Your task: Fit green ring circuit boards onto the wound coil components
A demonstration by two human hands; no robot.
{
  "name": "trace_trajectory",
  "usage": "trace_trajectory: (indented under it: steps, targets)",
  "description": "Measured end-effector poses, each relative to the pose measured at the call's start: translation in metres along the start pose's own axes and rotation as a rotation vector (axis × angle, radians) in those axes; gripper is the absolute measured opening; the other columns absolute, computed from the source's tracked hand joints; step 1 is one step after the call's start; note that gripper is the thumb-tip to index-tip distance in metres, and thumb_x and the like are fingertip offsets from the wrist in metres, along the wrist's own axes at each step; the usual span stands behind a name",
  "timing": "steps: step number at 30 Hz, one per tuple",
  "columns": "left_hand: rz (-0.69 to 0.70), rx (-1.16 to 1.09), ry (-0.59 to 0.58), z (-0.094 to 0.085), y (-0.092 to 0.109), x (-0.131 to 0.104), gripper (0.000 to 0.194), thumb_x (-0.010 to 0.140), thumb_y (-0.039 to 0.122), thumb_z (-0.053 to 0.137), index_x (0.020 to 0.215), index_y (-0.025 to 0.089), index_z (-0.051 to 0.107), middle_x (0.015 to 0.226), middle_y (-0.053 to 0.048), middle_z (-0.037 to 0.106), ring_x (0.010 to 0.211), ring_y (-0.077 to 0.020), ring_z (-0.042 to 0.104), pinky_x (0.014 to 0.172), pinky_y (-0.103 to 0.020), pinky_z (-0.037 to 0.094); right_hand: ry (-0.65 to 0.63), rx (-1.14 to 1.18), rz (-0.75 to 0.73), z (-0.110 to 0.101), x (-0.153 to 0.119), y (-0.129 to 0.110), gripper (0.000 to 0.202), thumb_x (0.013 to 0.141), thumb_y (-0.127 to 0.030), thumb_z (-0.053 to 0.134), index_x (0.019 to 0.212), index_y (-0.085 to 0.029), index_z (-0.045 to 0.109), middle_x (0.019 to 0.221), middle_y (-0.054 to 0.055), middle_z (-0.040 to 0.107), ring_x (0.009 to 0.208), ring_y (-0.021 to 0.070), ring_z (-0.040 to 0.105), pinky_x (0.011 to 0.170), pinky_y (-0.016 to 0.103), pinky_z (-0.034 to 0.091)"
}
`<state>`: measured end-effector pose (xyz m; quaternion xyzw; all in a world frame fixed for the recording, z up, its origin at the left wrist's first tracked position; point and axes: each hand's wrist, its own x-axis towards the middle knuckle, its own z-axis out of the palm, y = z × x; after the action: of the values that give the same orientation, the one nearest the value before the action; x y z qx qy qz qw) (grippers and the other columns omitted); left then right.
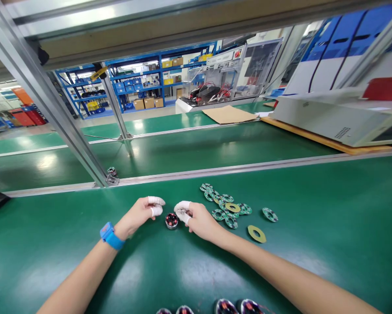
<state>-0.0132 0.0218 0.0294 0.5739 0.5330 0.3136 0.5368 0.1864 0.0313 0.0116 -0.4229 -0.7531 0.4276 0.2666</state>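
A small round motor stator [171, 221] with reddish copper windings stands on the green table between my hands. To its left is my left hand [142, 213], thumb and forefinger in white finger cots, held apart with nothing between them. My right hand [196, 217], also with white finger cots, is closed in a pinch just right of the stator; whatever lies between its fingertips is hidden. Beyond that hand lies a loose cluster of green ring-shaped circuit boards [231, 214]. A yellowish ring [232, 207] rests on the cluster.
Another yellowish ring [256, 234] and a single ring board [269, 214] lie to the right. Several stators [227, 307] line the near edge. A metal post [68, 113] rises at left. Beyond the metal rail [196, 172] runs a green belt, with a grey machine [340, 115] at right.
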Motion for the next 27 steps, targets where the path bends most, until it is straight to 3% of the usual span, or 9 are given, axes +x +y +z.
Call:
trace_trajectory:
  steps: [3, 6, 11, 19, 24, 27]
  targets:
    - [-0.052, 0.007, 0.058, 0.009, 0.003, 0.001, 0.039, 0.068, 0.051, 0.061, 0.075, 0.012, 0.062, 0.057, 0.002, 0.051, 0.05, -0.0088, 0.044, 0.049, -0.023, 0.036, -0.018, 0.016, -0.013, 0.006, 0.002, 0.001, 0.015, 0.081, -0.013, 0.048, 0.081, -0.016, 0.063, 0.057, -0.004, 0.054, 0.042, 0.0089, 0.048, 0.044, 0.019, 0.035]
    - [-0.001, 0.096, -0.01, 0.018, 0.0, 0.001, 0.036, 0.062, 0.047, 0.069, 0.069, 0.014, 0.056, 0.058, 0.003, 0.052, 0.05, -0.0083, 0.044, 0.049, -0.022, 0.035, -0.036, 0.04, -0.032, 0.009, 0.001, -0.001, 0.016, 0.079, -0.009, 0.048, 0.082, -0.016, 0.062, 0.056, -0.005, 0.053, 0.04, 0.0083, 0.047, 0.043, 0.019, 0.034]
    - [0.06, 0.181, -0.033, 0.019, -0.013, -0.002, 0.033, 0.057, 0.028, 0.075, 0.076, 0.015, 0.052, 0.062, 0.006, 0.048, 0.055, -0.0076, 0.042, 0.053, -0.021, 0.036, -0.006, 0.016, -0.062, 0.007, 0.001, -0.006, 0.017, 0.079, -0.005, 0.049, 0.079, -0.015, 0.063, 0.056, -0.005, 0.053, 0.042, 0.008, 0.047, 0.045, 0.019, 0.034]
    - [0.143, 0.181, -0.046, 0.017, -0.014, -0.006, 0.041, 0.054, 0.028, 0.08, 0.082, 0.015, 0.051, 0.066, 0.006, 0.047, 0.059, -0.0081, 0.042, 0.053, -0.021, 0.036, 0.003, -0.054, -0.079, 0.005, 0.004, -0.008, 0.02, 0.077, -0.003, 0.049, 0.077, -0.016, 0.064, 0.054, -0.005, 0.053, 0.045, 0.0095, 0.048, 0.049, 0.02, 0.034]
    - [0.124, 0.173, -0.026, 0.019, -0.014, -0.006, 0.047, 0.056, 0.028, 0.079, 0.094, 0.014, 0.056, 0.067, 0.006, 0.049, 0.058, -0.0088, 0.042, 0.054, -0.022, 0.036, 0.003, -0.045, -0.091, 0.003, 0.008, -0.006, 0.017, 0.079, -0.006, 0.051, 0.078, -0.016, 0.065, 0.056, -0.004, 0.055, 0.046, 0.0097, 0.048, 0.049, 0.02, 0.034]
    - [0.145, 0.287, 0.006, 0.02, -0.013, -0.006, 0.038, 0.057, 0.027, 0.078, 0.089, 0.014, 0.062, 0.071, 0.003, 0.051, 0.061, -0.0102, 0.044, 0.056, -0.023, 0.036, 0.009, -0.044, -0.083, 0.006, 0.013, -0.002, 0.011, 0.078, -0.01, 0.056, 0.076, -0.016, 0.065, 0.056, -0.004, 0.056, 0.049, 0.0104, 0.049, 0.05, 0.02, 0.034]
